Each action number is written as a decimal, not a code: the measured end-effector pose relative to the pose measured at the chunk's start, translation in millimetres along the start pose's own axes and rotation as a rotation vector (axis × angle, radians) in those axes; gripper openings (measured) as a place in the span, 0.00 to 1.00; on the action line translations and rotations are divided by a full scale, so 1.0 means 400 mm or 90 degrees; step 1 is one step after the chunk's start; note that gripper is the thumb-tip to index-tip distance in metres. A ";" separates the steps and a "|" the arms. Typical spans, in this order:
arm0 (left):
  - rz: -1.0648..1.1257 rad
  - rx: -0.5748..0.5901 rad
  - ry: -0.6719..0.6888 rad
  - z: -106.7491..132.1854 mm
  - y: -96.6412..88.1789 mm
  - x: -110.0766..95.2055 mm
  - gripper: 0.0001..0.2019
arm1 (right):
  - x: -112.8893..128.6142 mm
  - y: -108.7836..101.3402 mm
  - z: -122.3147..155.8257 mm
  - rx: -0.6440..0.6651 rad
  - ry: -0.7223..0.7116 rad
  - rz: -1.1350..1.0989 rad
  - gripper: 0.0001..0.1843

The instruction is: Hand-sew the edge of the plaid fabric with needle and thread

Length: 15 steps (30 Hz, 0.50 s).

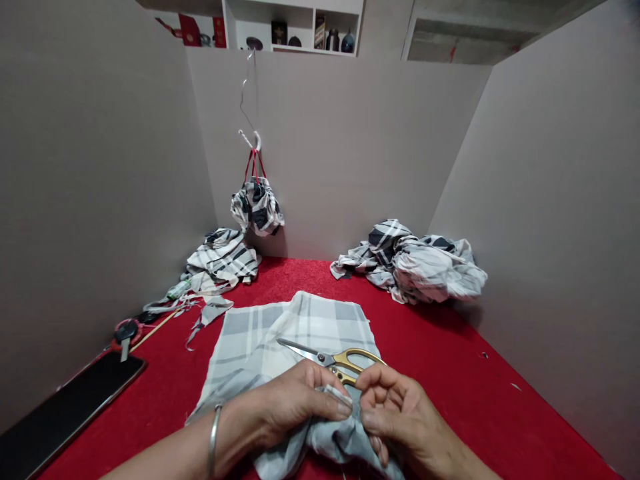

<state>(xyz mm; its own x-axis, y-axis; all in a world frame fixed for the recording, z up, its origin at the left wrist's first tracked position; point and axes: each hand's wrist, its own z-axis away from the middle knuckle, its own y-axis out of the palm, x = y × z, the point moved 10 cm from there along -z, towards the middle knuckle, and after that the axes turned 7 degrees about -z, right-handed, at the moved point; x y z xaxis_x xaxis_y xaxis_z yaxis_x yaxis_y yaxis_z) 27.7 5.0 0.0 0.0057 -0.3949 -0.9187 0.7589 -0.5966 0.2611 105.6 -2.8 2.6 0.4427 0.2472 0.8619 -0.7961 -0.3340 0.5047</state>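
Note:
A grey plaid cloth [300, 327] lies spread on the red table top [440, 360] in front of me. My left hand [290, 403] and my right hand [400, 413] meet at its near edge, both pinched shut on a bunched fold of the cloth. Gold-handled scissors [333, 360] lie closed on the cloth just beyond my fingers, blades pointing left, touched by neither hand. A metal bangle circles my left wrist.
Heaps of plaid fabric sit at the back left [223, 260] and back right [425, 263]. A cloth bundle [257, 207] hangs from a hook on the back wall. A dark phone [65, 410], a key [125, 333] and cloth strips lie at the left. Grey partitions enclose three sides.

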 end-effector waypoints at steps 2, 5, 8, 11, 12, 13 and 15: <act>-0.014 -0.014 0.004 0.000 0.004 -0.007 0.07 | 0.012 -0.004 0.006 -0.019 -0.019 0.069 0.16; -0.048 -0.065 0.027 0.005 -0.001 -0.026 0.06 | 0.098 0.020 0.028 -0.030 -0.168 0.349 0.09; -0.083 -0.064 0.086 0.014 0.013 -0.048 0.06 | 0.179 0.122 0.081 0.030 -0.416 0.680 0.10; -0.101 -0.051 0.107 0.021 0.029 -0.046 0.08 | 0.180 0.206 0.122 0.074 -0.578 0.900 0.10; -0.105 -0.054 0.104 0.022 0.031 -0.042 0.08 | 0.172 0.224 0.127 0.073 -0.614 0.961 0.11; -0.103 -0.055 0.104 0.023 0.035 -0.041 0.09 | 0.165 0.240 0.132 0.067 -0.652 1.008 0.13; -0.081 -0.043 0.116 0.026 0.049 -0.048 0.09 | 0.155 0.267 0.136 0.057 -0.723 1.062 0.17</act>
<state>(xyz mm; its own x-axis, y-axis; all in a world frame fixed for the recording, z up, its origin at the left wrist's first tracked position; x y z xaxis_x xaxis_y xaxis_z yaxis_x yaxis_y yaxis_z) 35.7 -6.6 25.8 0.0197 -0.1828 -0.9830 0.8032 -0.5826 0.1244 70.6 -72.7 112.7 -0.5238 -0.8517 0.0132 -0.6188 0.3698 -0.6930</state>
